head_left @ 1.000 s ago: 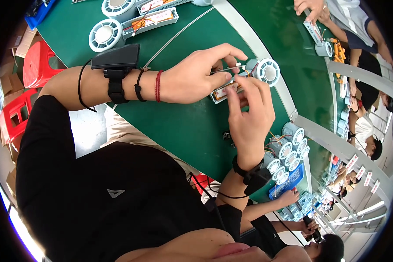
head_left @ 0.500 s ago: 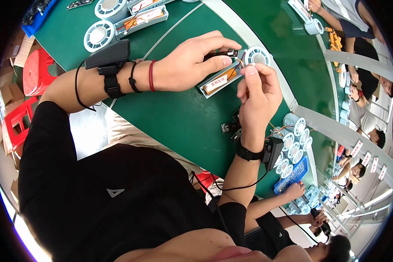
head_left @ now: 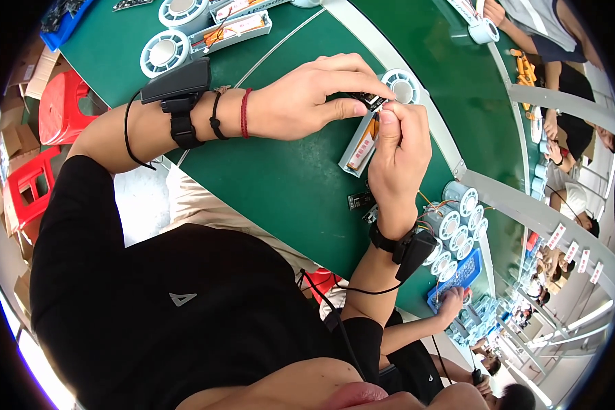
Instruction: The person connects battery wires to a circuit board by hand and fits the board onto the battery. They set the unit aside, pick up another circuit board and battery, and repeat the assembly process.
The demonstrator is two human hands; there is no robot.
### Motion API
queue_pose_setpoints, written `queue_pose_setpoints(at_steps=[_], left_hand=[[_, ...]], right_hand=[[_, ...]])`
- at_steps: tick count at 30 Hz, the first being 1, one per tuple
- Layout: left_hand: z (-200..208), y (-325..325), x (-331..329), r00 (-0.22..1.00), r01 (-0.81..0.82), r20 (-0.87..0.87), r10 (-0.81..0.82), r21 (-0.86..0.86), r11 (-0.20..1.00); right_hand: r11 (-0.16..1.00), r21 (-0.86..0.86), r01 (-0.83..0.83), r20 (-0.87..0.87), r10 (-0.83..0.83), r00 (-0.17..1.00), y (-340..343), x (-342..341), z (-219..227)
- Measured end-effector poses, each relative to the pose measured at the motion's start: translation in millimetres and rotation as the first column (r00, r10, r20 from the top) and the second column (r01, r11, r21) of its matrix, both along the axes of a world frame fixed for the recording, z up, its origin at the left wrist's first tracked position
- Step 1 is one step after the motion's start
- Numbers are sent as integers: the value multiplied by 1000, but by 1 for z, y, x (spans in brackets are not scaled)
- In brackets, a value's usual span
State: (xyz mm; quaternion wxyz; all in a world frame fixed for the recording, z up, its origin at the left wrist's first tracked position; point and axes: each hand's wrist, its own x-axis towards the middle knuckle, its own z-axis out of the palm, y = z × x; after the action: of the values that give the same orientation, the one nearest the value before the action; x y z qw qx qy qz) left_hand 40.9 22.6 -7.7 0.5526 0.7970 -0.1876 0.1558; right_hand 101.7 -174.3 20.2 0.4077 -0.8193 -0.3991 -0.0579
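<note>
My left hand point(head_left: 307, 97) is closed on a small black circuit board point(head_left: 372, 100), gripped by its edge between thumb and fingers. Against the board's right end, my right hand point(head_left: 402, 147) makes a pinch with thumb and forefinger. A small pale wire connector point(head_left: 384, 109) shows at those fingertips, mostly covered. Below both hands a light-blue housing point(head_left: 352, 164) lies on the green table, with an orange, white-labelled battery point(head_left: 363, 149) inside. Its round slotted fan head point(head_left: 401, 86) is just beyond my fingers. My right wrist partly hides other black boards point(head_left: 359, 200).
More light-blue fan units point(head_left: 165, 53) lie at the far left, near a blue tray point(head_left: 65, 27). Several round fan heads point(head_left: 451, 225) with wires cluster on the right, beside another blue tray point(head_left: 466, 270) and a co-worker's hand point(head_left: 451, 304). A metal rail point(head_left: 434, 130) crosses the table.
My hands have come together, bringing the circuit board to my right fingertips. The housing has shifted right and turned more upright in the view. The co-worker's hand has moved slightly.
</note>
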Motion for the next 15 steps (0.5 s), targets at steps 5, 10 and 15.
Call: queue_pose_setpoints(at_steps=[5, 10, 15], left_hand=[[-1, -1, 1, 999, 34, 23, -32, -84, 996], [1, 2, 1, 991, -42, 131, 32, 69, 997], [-4, 4, 3, 998, 20, 60, -20, 4, 1000]], right_hand=[[989, 144, 13, -379, 43, 924, -1, -5, 7], [983, 169, 69, -592, 45, 805, -2, -9, 15], [977, 211, 32, -635, 112, 764, -6, -6, 9]])
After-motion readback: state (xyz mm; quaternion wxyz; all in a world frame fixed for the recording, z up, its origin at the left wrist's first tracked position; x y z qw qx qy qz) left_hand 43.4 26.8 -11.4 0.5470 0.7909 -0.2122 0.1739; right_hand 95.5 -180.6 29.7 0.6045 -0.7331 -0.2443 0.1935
